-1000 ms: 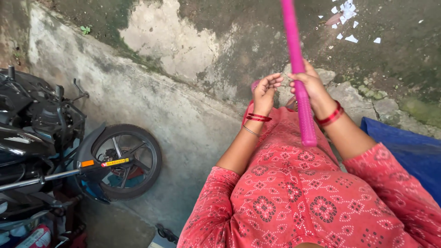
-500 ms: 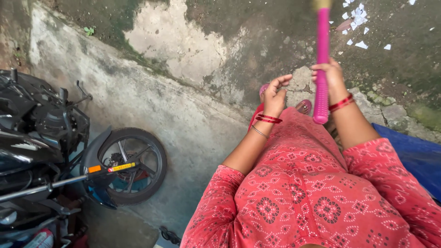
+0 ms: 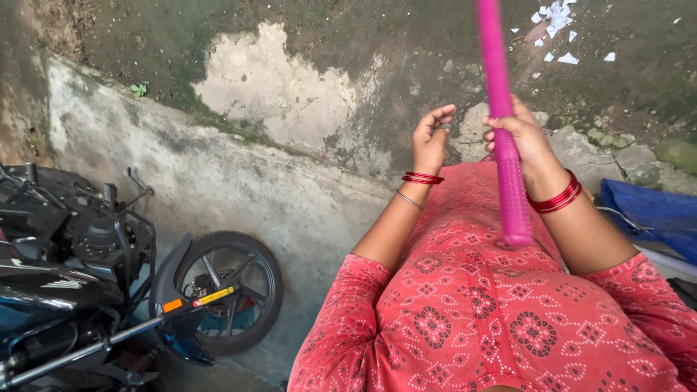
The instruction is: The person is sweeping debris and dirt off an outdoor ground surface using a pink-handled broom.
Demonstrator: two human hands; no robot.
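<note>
My right hand [image 3: 524, 141] grips a long pink ribbed handle [image 3: 501, 109] that runs up out of the top of the head view; its lower end hangs over my red patterned dress. Red bangles circle that wrist. My left hand [image 3: 430, 138] is raised just left of the handle, fingers curled and apart, holding nothing that I can see. It does not touch the handle. It also wears red bangles and a thin silver one.
A black motorcycle [image 3: 65, 268] with its front wheel [image 3: 229, 290] stands at lower left. Cracked, mossy concrete ground [image 3: 290, 94] lies ahead. Torn white paper scraps [image 3: 555, 22] lie at top right. A blue tarp [image 3: 653, 210] lies at right.
The pink handle has slid lower through my right hand and tilted, its end now over my dress. The view has shifted, the motorcycle sitting lower in frame. My left hand stays raised.
</note>
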